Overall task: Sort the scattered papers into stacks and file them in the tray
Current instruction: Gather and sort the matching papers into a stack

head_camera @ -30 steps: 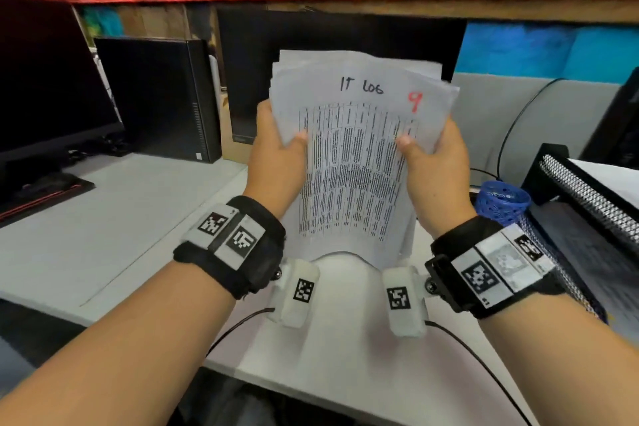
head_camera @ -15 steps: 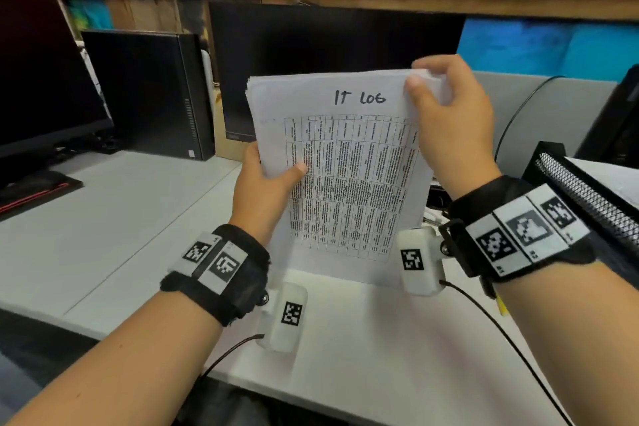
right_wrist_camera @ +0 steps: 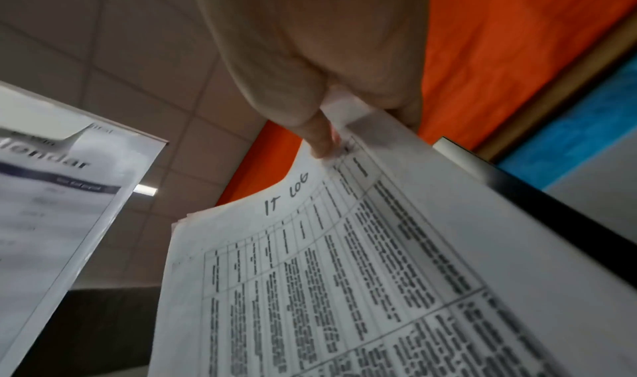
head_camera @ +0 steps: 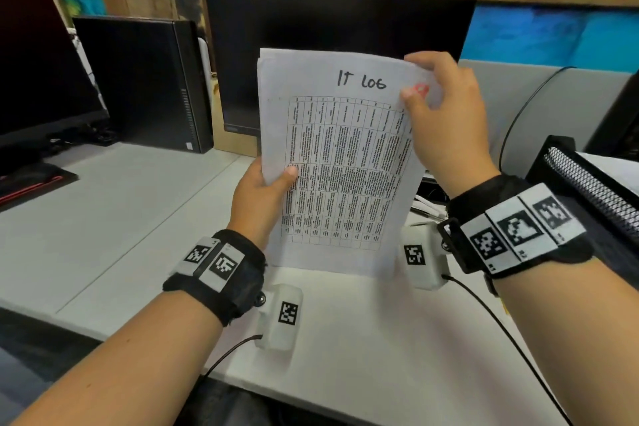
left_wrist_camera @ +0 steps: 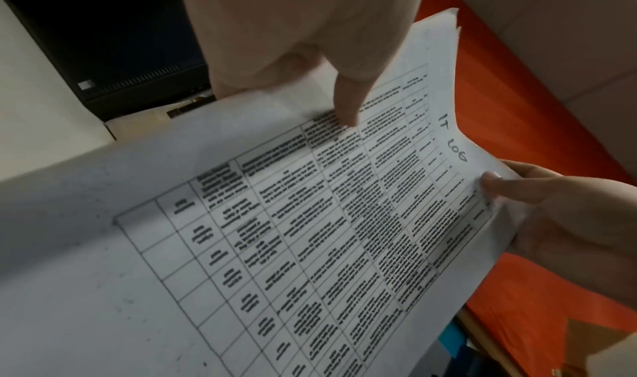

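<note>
Basically the paper stack (head_camera: 340, 162) looked light and floppy, so left hand (head_camera: 257, 199) pinched its side edge, right hand (head_camera: 446, 114) its top corner, bottom edge on the counter (head_camera: 121, 218).

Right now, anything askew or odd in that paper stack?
Slightly. The paper stack stands on its bottom edge on the desk, its sheets not flush: edges fan out along the top-left. The right hand pinches the top-right corner, the left hand the left edge.

Two hands (head_camera: 262, 197), one paper stack (head_camera: 339, 162)
</note>
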